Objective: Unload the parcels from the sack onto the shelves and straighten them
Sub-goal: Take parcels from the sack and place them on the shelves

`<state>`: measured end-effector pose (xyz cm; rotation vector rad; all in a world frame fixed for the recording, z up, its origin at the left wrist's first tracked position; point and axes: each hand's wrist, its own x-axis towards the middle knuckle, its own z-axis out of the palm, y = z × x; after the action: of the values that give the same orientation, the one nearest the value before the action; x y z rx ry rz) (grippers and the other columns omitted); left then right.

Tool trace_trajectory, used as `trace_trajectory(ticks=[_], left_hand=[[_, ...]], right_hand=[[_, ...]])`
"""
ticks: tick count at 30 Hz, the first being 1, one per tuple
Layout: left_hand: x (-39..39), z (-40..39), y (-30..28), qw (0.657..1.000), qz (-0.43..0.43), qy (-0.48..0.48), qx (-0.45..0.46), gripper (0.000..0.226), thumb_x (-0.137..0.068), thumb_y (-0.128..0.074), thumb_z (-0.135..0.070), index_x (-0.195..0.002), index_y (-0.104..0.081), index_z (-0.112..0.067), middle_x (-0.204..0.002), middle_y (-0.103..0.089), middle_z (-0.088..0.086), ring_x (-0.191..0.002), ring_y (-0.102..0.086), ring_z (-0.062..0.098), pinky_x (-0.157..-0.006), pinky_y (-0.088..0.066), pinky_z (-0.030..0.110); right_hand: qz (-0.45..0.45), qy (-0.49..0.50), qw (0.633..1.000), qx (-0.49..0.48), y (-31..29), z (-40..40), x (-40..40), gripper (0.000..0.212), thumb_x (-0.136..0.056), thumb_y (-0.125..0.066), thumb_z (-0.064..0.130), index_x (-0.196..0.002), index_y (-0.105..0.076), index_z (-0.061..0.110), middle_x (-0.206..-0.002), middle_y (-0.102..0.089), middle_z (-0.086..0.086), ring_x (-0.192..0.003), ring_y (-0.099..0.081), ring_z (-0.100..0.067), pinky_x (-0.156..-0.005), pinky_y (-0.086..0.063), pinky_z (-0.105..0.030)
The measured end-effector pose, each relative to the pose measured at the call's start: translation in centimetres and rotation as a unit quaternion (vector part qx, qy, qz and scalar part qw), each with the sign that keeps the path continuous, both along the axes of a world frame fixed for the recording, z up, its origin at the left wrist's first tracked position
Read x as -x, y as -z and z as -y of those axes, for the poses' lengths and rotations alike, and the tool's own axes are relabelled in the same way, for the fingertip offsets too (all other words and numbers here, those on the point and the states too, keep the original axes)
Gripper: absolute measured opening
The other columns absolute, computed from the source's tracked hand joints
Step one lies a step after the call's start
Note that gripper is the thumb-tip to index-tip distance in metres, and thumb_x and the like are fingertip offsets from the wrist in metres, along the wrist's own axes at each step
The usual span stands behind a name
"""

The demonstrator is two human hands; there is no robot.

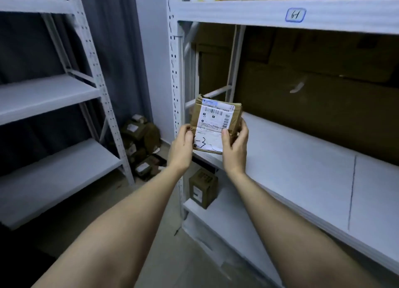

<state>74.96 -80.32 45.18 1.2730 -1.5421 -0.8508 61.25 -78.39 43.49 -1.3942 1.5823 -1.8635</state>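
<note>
A small brown cardboard parcel [216, 121] with a white shipping label and a handwritten mark is held upright in front of me, at the left end of the white middle shelf [302, 158]. My left hand [182, 147] grips its left edge, thumb on the front. My right hand [236, 143] holds its right edge, with the thumb on the label and the fingers behind. The parcel's lower edge is just above the shelf's front corner; I cannot tell whether it touches. No sack is clearly visible.
A pile of brown parcels [140, 140] lies on the floor in the corner between the racks. One small box [203, 188] stands on the lower shelf. Cardboard sheets line the shelf back. A second white rack [43, 97] stands on the left. Boxes sit on the top shelf [280, 11].
</note>
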Motion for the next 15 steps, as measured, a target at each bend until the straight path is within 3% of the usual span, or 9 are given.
trace_trajectory(ticks=[3,6,10,15], left_hand=[[-1.6,1.7,3.5,0.999,0.026,0.028,-0.028,0.03,-0.099,-0.03,-0.034,-0.119,-0.051,-0.028,-0.119,-0.063,0.002,-0.109,-0.057,0.023,-0.092,-0.044,0.038],[-2.1,2.6,6.9,0.997,0.03,0.053,-0.047,0.025,-0.099,-0.032,-0.029,-0.111,-0.054,-0.027,-0.111,-0.064,-0.001,-0.101,-0.057,0.019,-0.075,-0.04,0.027],[-2.4,3.5,10.9,0.992,0.042,0.075,-0.089,0.037,-0.087,-0.027,-0.044,-0.107,-0.054,-0.028,-0.106,-0.065,0.0,-0.101,-0.059,0.024,-0.088,-0.047,0.037],[-2.2,5.7,15.9,0.985,0.091,0.069,-0.132,0.05,-0.082,-0.024,-0.046,-0.116,-0.054,-0.024,-0.118,-0.063,0.009,-0.108,-0.056,0.028,-0.086,-0.042,0.035]], right_hand=[[0.001,0.023,0.999,-0.049,3.9,0.4,-1.3,0.062,-0.094,-0.053,0.038,-0.148,-0.026,0.021,-0.146,-0.039,-0.005,-0.126,-0.047,-0.02,-0.092,-0.04,-0.028],[-0.011,0.041,0.994,-0.103,7.3,0.3,-1.7,0.062,-0.095,-0.053,0.04,-0.148,-0.025,0.024,-0.146,-0.04,-0.002,-0.128,-0.047,-0.019,-0.093,-0.043,-0.031],[-0.033,0.055,0.985,-0.159,11.5,0.3,-1.5,0.065,-0.092,-0.056,0.042,-0.148,-0.027,0.023,-0.141,-0.048,-0.001,-0.124,-0.05,-0.017,-0.097,-0.048,-0.04],[-0.03,0.05,0.975,-0.213,17.0,1.3,-1.1,0.068,-0.088,-0.061,0.043,-0.146,-0.029,0.028,-0.134,-0.055,0.006,-0.119,-0.055,-0.009,-0.094,-0.05,-0.04]])
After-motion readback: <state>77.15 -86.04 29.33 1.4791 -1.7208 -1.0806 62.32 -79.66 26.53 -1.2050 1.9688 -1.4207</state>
